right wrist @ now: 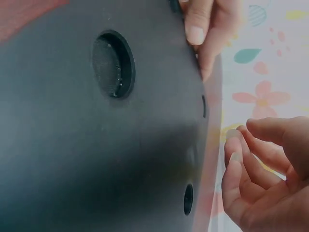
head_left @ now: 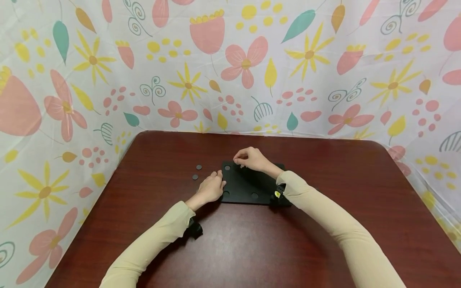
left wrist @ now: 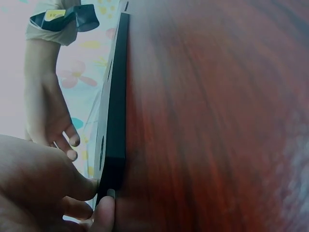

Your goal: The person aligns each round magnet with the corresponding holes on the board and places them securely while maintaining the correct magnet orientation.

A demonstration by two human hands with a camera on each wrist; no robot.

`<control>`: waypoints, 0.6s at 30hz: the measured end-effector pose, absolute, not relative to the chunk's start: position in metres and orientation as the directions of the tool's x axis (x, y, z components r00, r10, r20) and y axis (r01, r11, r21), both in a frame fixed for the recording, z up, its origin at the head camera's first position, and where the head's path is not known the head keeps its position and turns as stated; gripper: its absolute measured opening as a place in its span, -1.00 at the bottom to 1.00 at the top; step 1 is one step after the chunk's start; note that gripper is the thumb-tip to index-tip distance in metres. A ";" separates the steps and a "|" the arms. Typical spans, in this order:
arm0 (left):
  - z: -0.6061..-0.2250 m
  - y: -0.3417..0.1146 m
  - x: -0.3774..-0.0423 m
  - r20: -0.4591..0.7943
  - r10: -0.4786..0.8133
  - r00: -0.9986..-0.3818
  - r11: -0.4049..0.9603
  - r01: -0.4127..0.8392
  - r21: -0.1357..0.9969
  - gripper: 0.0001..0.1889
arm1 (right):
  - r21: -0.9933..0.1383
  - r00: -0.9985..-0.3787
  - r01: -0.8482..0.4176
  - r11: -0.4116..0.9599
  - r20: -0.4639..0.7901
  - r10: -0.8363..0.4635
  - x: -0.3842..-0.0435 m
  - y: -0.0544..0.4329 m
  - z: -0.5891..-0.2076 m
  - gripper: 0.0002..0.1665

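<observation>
A black rectangular board [head_left: 239,184] with round recesses lies on the table. My left hand [head_left: 211,187] is at its left edge, fingertips on the side and top of the board's corner in the left wrist view. My right hand [head_left: 253,159] hovers over the board's far edge, its fingers loosely bent. In the right wrist view, the right hand [right wrist: 270,169] shows a small gap between thumb and fingertips, with nothing seen in it. One round recess [right wrist: 113,65] shows clearly there. Part of the board is hidden under my right forearm.
Two small dark discs, a farther disc [head_left: 199,167] and a nearer disc [head_left: 195,177], lie left of the board on the brown table [head_left: 230,248]. A flower-patterned curtain [head_left: 245,92] hangs behind the table and along its left side.
</observation>
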State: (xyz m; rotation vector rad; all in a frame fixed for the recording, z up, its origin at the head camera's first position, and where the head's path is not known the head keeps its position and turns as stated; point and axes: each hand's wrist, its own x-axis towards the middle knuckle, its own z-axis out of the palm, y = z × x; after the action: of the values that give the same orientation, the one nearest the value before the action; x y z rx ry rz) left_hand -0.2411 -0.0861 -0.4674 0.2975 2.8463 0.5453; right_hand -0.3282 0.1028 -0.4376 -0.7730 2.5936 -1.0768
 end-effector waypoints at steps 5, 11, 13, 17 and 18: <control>-0.469 -0.086 -0.241 -0.172 0.240 -0.955 0.909 0.159 0.385 -0.42 | -0.738 -0.833 -0.374 0.561 0.002 -0.553 -0.323 0.115 -0.433 -0.71; -0.469 -0.086 -0.240 -0.154 0.242 -0.958 0.909 0.168 0.382 -0.42 | -0.773 -0.852 -0.348 0.531 0.024 -0.524 -0.318 0.130 -0.423 -0.71; -0.468 -0.086 -0.240 -0.153 0.244 -0.958 0.908 0.170 0.382 -0.42 | -0.778 -0.856 -0.345 0.524 0.032 -0.516 -0.317 0.135 -0.421 -0.71; -0.467 -0.087 -0.238 -0.153 0.245 -0.957 0.907 0.171 0.385 -0.42 | -0.778 -0.862 -0.339 0.529 0.031 -0.506 -0.312 0.143 -0.420 -0.70; -0.468 -0.087 -0.238 -0.152 0.245 -0.958 0.906 0.171 0.386 -0.42 | -0.776 -0.863 -0.340 0.531 0.033 -0.504 -0.314 0.146 -0.425 -0.69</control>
State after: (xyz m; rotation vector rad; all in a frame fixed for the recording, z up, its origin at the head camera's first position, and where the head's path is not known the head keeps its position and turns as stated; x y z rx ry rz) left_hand -0.2383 -0.0867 -0.4677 0.3169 2.8731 0.5563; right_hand -0.3142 0.1464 -0.4246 -0.7177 2.5732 -1.2403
